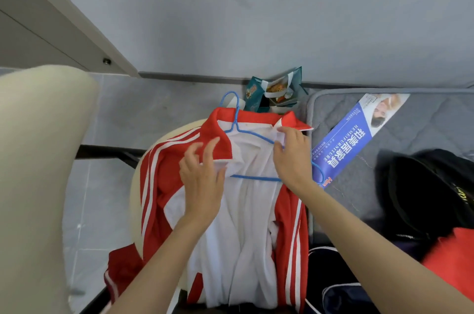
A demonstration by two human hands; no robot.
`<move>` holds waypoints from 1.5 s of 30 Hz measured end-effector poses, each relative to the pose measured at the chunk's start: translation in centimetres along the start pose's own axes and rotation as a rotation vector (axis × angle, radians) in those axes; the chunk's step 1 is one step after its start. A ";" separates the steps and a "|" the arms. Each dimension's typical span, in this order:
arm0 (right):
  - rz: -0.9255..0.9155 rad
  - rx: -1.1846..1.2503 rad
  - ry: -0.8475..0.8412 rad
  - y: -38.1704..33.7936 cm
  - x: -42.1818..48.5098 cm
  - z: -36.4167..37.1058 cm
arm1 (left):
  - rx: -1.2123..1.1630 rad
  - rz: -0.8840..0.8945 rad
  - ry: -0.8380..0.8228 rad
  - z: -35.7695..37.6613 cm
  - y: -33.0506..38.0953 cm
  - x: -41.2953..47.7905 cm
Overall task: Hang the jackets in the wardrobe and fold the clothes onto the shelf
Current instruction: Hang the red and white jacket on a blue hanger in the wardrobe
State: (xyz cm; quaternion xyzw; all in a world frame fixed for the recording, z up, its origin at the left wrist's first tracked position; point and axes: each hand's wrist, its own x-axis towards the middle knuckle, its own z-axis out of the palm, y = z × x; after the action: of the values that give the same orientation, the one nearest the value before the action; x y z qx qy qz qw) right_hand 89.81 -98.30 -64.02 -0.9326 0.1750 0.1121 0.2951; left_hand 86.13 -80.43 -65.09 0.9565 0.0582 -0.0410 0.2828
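Mattress: grey and quilted, lying at the right, with its edge running just beside the jacket.
Cream cushion: filling the left edge of the view, well apart from the jacket.
Jacket: red with white stripes down the sleeves, lying opened out with its white lining up on a cream round seat. Its long axis is running from the person toward the wall, with the collar pointing away and the hem nearest the person.
Black bag: sitting on the mattress at the right. The yellow lettering on it is showing too little to read.
Left hand: its grip is pinching a fold of the jacket's left front edge, fingers curled over the white lining.
Right hand: its grip is clenching the right side of the collar, where the hanger's arm is passing under the fingers.
Label: a blue band lying slantwise on the mattress, reading "HEMEI FURNITURE" sideways beside large white Chinese characters. The smaller print is too fine to read.
Hanger: blue wire, lying inside the open jacket with its hook sticking out past the collar, away from the person.
Gift bag: teal with printed pictures, standing on the floor beyond the collar.
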 end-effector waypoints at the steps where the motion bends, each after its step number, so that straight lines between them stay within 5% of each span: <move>1: 0.064 0.014 -0.027 0.9 -0.1 -0.4 | 0.112 0.128 -0.088 0.3 0.4 0.2; 5: 0.157 -0.042 -0.173 2.8 -0.2 -0.8 | 0.269 0.423 -0.474 2.8 0.9 0.6; 13: 0.182 0.195 -0.209 3.1 -0.2 -0.4 | 0.454 0.595 -0.453 3.4 -1.5 1.3; 18: 0.188 0.262 -0.293 1.8 1.5 0.2 | 0.169 0.526 -0.438 2.0 -4.3 1.2; 25: -0.140 -0.212 -0.453 0.3 2.5 2.5 | 0.026 0.413 -0.496 2.0 -6.8 1.6; 30: -0.090 -0.460 -0.364 0.5 2.4 2.4 | -0.011 0.382 -0.519 1.8 -6.6 1.6; 35: -0.073 -0.410 -0.554 0.5 2.3 1.3 | -0.002 0.383 -0.521 0.7 -5.8 1.4; 40: 0.005 -0.559 -0.420 0.4 2.5 1.3 | 0.073 0.379 -0.438 -0.7 -5.3 0.7; 45: 0.194 -0.280 -0.179 3.6 1.2 -2.0 | 0.060 0.296 -0.437 -1.5 -5.2 0.4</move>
State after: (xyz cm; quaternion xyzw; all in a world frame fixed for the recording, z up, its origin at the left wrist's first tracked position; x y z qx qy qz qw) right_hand 89.66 -102.53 -64.63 -0.9297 0.2197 0.2455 0.1645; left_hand 85.94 -75.25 -66.63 0.9310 -0.1459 -0.2064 0.2632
